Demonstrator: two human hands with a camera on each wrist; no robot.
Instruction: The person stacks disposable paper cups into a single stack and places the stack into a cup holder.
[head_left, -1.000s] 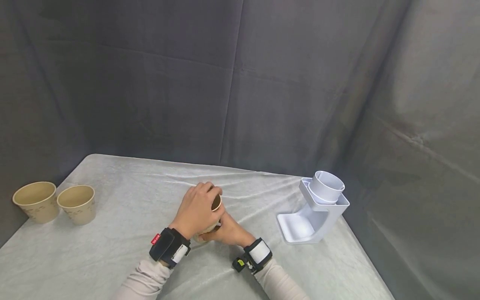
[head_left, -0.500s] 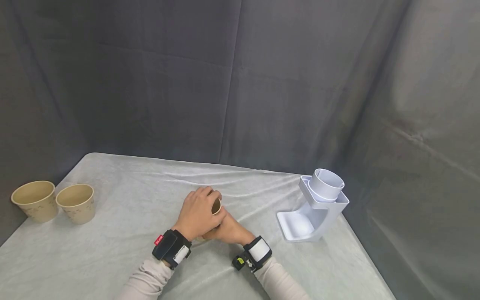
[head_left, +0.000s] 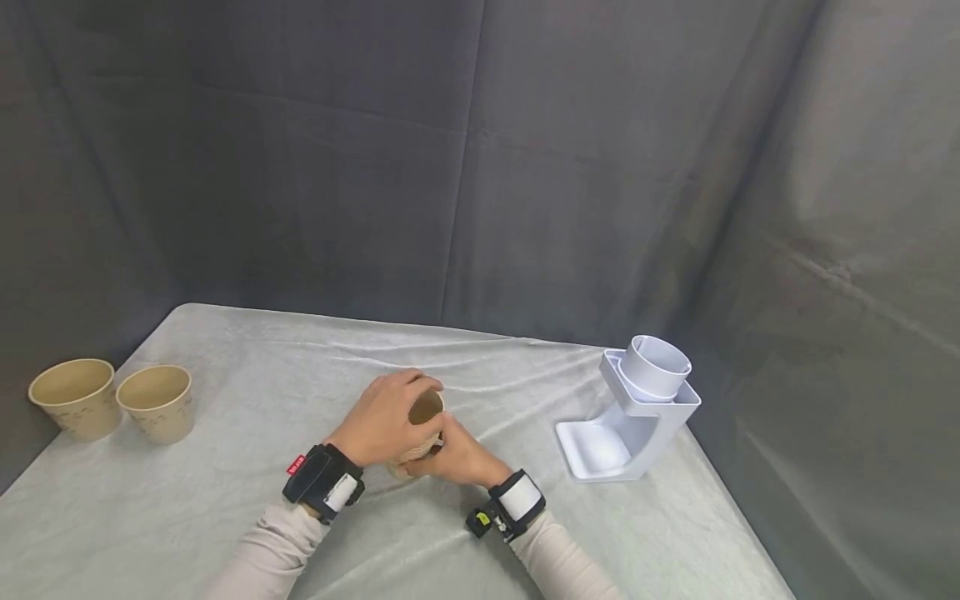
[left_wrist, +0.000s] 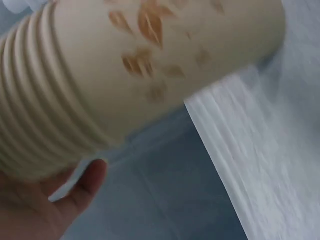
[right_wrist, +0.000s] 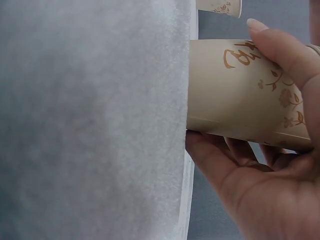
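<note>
Near the middle of the table, an upright stack of nested beige paper cups [head_left: 426, 406] stands between both hands, its top opening showing. Around its rim end curl the fingers of my left hand [head_left: 386, 421]. Lower on the stack, my right hand [head_left: 461, 457] grips the side. In the left wrist view the stack [left_wrist: 150, 60] shows several ridged rims and a brown leaf print, with the left hand [left_wrist: 55, 200] at the rims. The right wrist view has the right hand [right_wrist: 250, 185] wrapped around the printed bottom cup [right_wrist: 225, 90]. Parts of the stack are hidden by the hands.
Two beige paper cups stand at the table's left edge, a wider cup [head_left: 78, 412] and a smaller cup [head_left: 161, 417]. To the right is a white plastic stand [head_left: 637, 425] with a round tube on top. Grey curtains [head_left: 450, 167] surround the pale cloth-covered table [head_left: 262, 358].
My left hand has shifted slightly left and its grip at the rim has widened, so more of the top cup's inside shows. The right hand has barely moved.
</note>
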